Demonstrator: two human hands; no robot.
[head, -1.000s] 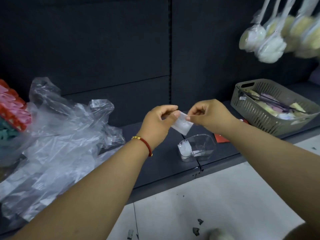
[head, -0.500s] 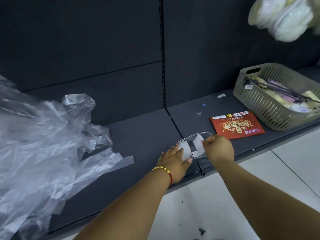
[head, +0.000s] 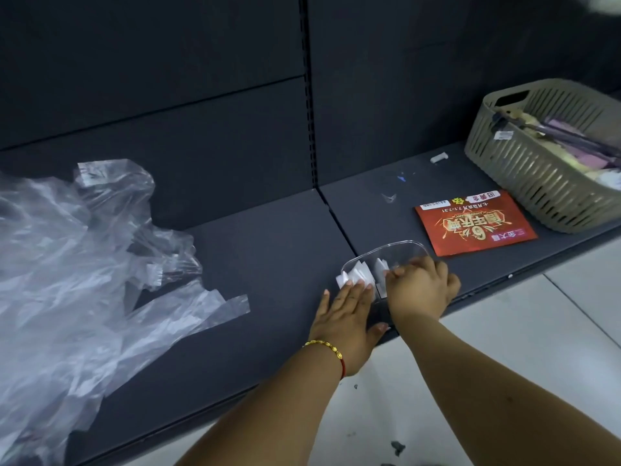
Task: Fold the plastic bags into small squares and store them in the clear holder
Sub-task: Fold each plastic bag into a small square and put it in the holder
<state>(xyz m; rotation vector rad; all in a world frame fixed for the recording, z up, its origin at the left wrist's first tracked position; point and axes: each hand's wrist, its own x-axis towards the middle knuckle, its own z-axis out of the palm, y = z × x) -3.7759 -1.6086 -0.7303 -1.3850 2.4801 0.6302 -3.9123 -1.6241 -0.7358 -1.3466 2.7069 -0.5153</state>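
A clear holder (head: pixel 400 248) stands near the front edge of the dark shelf (head: pixel 262 250). Folded white bag squares (head: pixel 355 275) lean at its left end. My left hand (head: pixel 346 317) lies flat with fingers spread, its fingertips pressing on those squares. My right hand (head: pixel 421 287) reaches into the holder, fingers curled on a folded bag square (head: pixel 381 269) that stands upright inside. A heap of loose, crumpled clear plastic bags (head: pixel 77 280) covers the shelf's left side.
A red printed leaflet (head: pixel 473 227) lies right of the holder. A beige slotted basket (head: pixel 537 183) with mixed items stands at the far right. The shelf's back wall is dark panels. Pale floor tiles (head: pixel 504 348) with small debris lie below the shelf edge.
Both hands came down from chest height with the folded square. The right hand has pushed it into the holder, and the left hand has settled flat against the squares at the left end.
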